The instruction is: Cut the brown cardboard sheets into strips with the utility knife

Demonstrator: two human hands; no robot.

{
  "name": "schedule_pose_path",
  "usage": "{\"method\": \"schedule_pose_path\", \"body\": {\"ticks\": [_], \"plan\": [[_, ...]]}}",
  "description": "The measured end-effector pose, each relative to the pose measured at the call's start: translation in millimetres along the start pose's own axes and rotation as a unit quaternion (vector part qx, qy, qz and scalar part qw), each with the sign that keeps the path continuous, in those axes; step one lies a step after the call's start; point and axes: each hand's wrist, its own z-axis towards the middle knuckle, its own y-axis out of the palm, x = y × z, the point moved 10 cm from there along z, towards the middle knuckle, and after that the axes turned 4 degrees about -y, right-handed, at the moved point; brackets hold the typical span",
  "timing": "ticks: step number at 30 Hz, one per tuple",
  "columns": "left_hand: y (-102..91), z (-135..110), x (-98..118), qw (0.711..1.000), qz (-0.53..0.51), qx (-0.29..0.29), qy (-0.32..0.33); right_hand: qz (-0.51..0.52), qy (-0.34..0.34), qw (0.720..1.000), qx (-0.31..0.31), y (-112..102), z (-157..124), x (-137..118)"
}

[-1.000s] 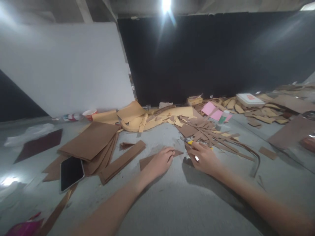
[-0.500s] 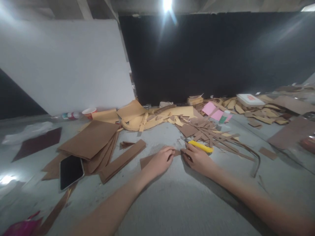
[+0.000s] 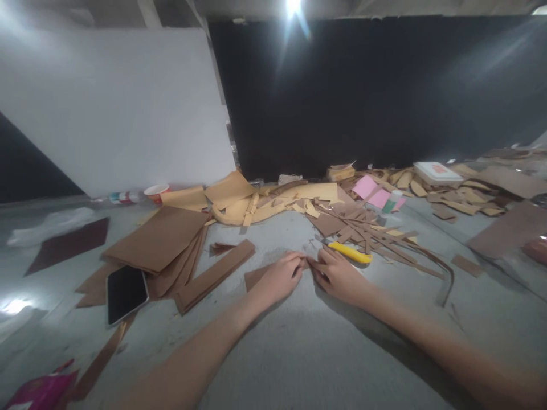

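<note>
My left hand (image 3: 278,278) rests on a brown cardboard strip (image 3: 254,277), its curled fingers closed on the strip near its right end. Facing it, my right hand (image 3: 339,277) pinches the same end, with the fingertips of both hands almost touching. Most of the strip lies hidden beneath my left hand. A yellow utility knife (image 3: 351,252) lies on the table just beyond my right hand, its blade end pointing left. To the left are a pair of long brown cardboard strips (image 3: 216,276) and a small folded brown piece (image 3: 222,249).
A stack of brown sheets (image 3: 158,239) and a phone (image 3: 127,294) lie at left. Thin brown offcuts (image 3: 363,228) heap at right, near a glue stick (image 3: 392,201) and pink paper (image 3: 376,193). Yellow scraps (image 3: 231,191), a paper cup (image 3: 156,192) and a white box (image 3: 438,173) line the back.
My right hand has shifted slightly left, bringing its fingertips up to those of my left hand at the strip's end. The view has tilted a little; other things stay put.
</note>
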Motion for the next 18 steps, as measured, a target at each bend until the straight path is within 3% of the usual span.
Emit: {"method": "schedule_pose_path", "body": {"ticks": [6,13,18], "plan": [[0.6,-1.4,-0.3,1.0,0.016,0.002,0.007,-0.04,0.0,0.999,-0.007,-5.1,-6.5,2.6],[-8.2,-3.4,17.0,0.995,0.092,-0.028,0.016,-0.053,0.02,0.998,-0.029,0.0,-11.4,11.4],[-7.7,-7.1,28.9,0.992,0.091,-0.05,0.073,-0.015,0.041,0.997,-0.062,8.1,-9.5,20.7]]}}
